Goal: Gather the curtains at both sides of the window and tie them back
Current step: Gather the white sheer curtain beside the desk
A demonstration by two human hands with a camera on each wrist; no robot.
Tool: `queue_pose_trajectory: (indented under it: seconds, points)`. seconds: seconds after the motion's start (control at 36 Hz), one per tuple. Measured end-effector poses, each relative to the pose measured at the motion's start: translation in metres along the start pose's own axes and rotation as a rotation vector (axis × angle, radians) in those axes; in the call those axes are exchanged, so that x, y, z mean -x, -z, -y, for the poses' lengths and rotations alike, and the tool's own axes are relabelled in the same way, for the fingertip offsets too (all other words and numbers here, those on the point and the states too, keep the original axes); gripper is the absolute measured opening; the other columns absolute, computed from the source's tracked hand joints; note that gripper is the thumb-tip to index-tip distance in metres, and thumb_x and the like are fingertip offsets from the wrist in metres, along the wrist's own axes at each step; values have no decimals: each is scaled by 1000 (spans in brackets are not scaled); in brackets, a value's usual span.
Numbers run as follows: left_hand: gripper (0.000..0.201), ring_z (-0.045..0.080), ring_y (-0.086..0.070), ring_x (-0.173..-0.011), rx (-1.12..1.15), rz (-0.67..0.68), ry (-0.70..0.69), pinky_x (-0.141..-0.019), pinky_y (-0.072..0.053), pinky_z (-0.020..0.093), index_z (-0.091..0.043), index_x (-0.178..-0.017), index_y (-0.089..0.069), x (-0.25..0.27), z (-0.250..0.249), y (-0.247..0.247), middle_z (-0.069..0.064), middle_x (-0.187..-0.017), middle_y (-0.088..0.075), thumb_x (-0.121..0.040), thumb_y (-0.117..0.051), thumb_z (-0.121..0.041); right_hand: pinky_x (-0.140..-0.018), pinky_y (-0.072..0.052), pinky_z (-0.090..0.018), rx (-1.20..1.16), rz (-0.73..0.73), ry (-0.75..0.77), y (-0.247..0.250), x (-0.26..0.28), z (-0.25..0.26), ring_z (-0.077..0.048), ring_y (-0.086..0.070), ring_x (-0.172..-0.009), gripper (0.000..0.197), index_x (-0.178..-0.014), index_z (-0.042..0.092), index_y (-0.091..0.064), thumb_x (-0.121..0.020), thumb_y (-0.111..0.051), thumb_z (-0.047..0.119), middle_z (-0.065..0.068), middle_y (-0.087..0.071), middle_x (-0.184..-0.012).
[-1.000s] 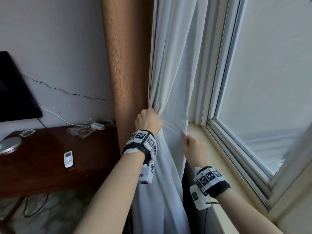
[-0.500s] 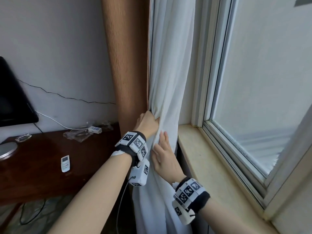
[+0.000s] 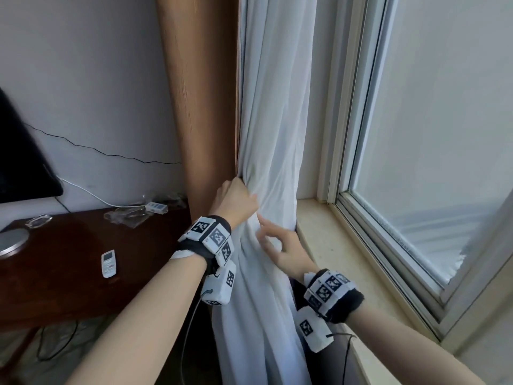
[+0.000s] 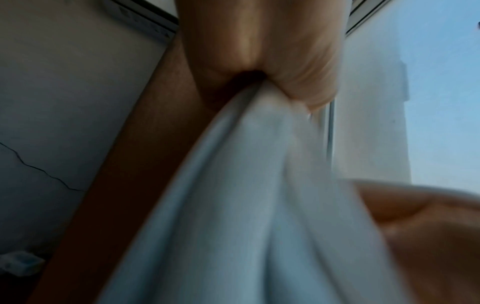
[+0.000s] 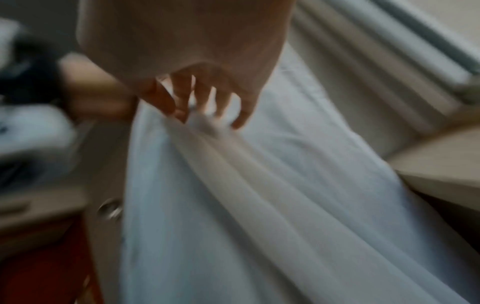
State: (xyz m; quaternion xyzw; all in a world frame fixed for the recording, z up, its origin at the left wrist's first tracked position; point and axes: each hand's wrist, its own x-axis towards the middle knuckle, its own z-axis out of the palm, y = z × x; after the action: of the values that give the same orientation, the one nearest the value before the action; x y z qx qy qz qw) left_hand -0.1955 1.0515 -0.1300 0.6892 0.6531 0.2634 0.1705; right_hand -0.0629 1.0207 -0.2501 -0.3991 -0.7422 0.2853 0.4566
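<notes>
A white sheer curtain [image 3: 274, 134] hangs bunched at the window's left side, next to a brown curtain [image 3: 200, 93]. My left hand [image 3: 236, 201] grips the gathered white folds at sill height; the left wrist view shows fabric [image 4: 233, 205] squeezed in that fist [image 4: 259, 61]. Just below and to the right, my right hand [image 3: 277, 245] has its fingers curled on the front of the bundle. In the right wrist view the fingertips [image 5: 182, 111] pinch a fold, and creases in the curtain [image 5: 259, 205] spread from them. No tie-back shows.
The stone sill [image 3: 333, 245] and window frame [image 3: 361, 190] lie right of the curtain. At left stands a dark wooden table [image 3: 55, 273] with a white remote [image 3: 109, 263], a plastic bag and cables. A black screen [image 3: 19, 162] sits above it.
My right hand left the curtain's sill-side edge, pressed flat on the bundle, and now curls its fingers on a fold under my left hand. The left hand kept its grip.
</notes>
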Motion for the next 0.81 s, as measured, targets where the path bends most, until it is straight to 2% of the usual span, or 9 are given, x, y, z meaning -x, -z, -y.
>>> queue_pose_trajectory:
  seconds: [0.11,0.19,0.31,0.39,0.44,0.56,0.64,0.72,0.81]
  points:
    - [50,37,-42,-127,4,-2,3,-100,-37,37,1,-130,-43,-6,10,4,21,-136,-44,-91,-54,-27,-80,-54,-42,-242,-444,-286,36,-26,-28,-26,-71,-73,17,-80,13,-64,-80,-48,6,-9,-74,-74]
    - [49,37,-44,-125,24,-8,-10,-99,-39,37,3,-128,-45,-8,12,5,22,-134,-46,-90,-56,-27,-86,-44,-37,-308,-486,-497,63,-52,-61,-21,-65,-102,37,-123,15,-54,-87,-58,21,-5,-70,-109]
    - [49,36,-45,-125,56,6,-9,-101,-40,38,1,-127,-46,-10,13,4,20,-133,-47,-89,-57,-28,-114,-12,-56,-559,-197,-789,66,-76,-80,-19,-8,-148,84,-152,39,-4,-86,-54,59,8,-8,-160]
    - [48,37,-44,-125,64,8,-9,-102,-40,38,1,-127,-47,-12,12,2,21,-133,-47,-89,-57,-27,-111,-27,-48,-623,-27,-799,39,-89,-71,-24,-36,-137,56,-142,19,-41,-96,-39,51,-1,-40,-150]
    - [47,37,-43,-126,70,14,-17,-103,-39,39,1,-127,-46,-13,8,0,21,-134,-46,-90,-57,-26,-87,-45,-33,-705,-44,-815,18,-95,-66,-21,-59,-102,31,-109,14,-62,-99,-40,34,-5,-69,-112]
    - [47,36,-43,-125,78,18,-26,-104,-38,40,0,-128,-45,-14,8,-4,21,-133,-45,-90,-56,-27,-61,-40,-24,-549,-117,-958,-5,-107,-64,-14,-51,-74,34,-87,15,-54,-97,-46,46,-4,-55,-81]
    - [50,35,-42,-126,79,15,-23,-105,-38,41,-1,-130,-44,-16,11,-5,20,-134,-44,-90,-57,-28,-75,-45,-25,-501,-124,-940,-15,-111,-91,-18,-54,-85,40,-108,8,-58,-99,-44,44,-7,-58,-93]
    - [51,36,-44,-126,91,-5,-14,-104,-39,41,1,-129,-46,-18,14,-4,20,-133,-47,-89,-59,-27,-103,-42,-46,-390,-68,-822,-20,-114,-156,-30,-53,-118,50,-139,14,-44,-95,-43,39,-12,-53,-134]
    - [50,35,-48,-123,120,-14,-17,-103,-41,44,0,-126,-49,-19,14,-4,19,-131,-51,-86,-61,-28,-102,-42,-43,-395,4,-837,-17,-102,-93,-26,-55,-108,38,-127,18,-50,-97,-45,42,-2,-59,-113]
